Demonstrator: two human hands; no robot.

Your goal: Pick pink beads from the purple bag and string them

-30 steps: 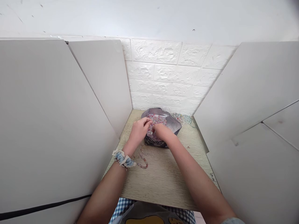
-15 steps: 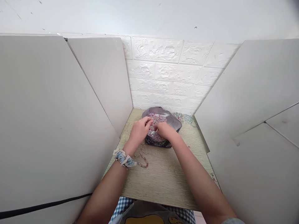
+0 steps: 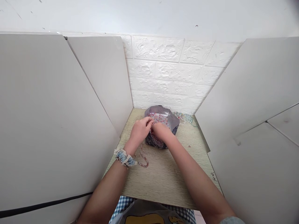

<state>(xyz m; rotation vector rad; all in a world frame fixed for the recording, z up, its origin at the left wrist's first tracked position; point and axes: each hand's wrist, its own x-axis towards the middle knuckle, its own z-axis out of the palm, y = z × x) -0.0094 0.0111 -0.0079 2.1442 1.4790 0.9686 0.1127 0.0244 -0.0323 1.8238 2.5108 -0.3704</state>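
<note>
On the pale wood-grain tabletop (image 3: 161, 180), at open grey bag (image 3: 173, 120) of tiny pinkish beads (image 3: 161, 117), left hand (image 3: 140, 128) presses fingertips together; right hand (image 3: 161, 131), I cannot tell

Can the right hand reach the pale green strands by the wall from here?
Probably yes: the right hand is at the bag, and only its raised side seems to stand between hand and strands.

This looks like a small craft corner, though whether in a home or a workshop cannot be told: a narrow wood-grain tabletop (image 3: 158, 183) stands against a white brick-patterned wall (image 3: 161, 70), tall pale panels (image 3: 46, 109) close it in on both sides, and an open bag (image 3: 173, 120) of small beads (image 3: 160, 117) and a beaded strand (image 3: 145, 165) lie on it
</note>
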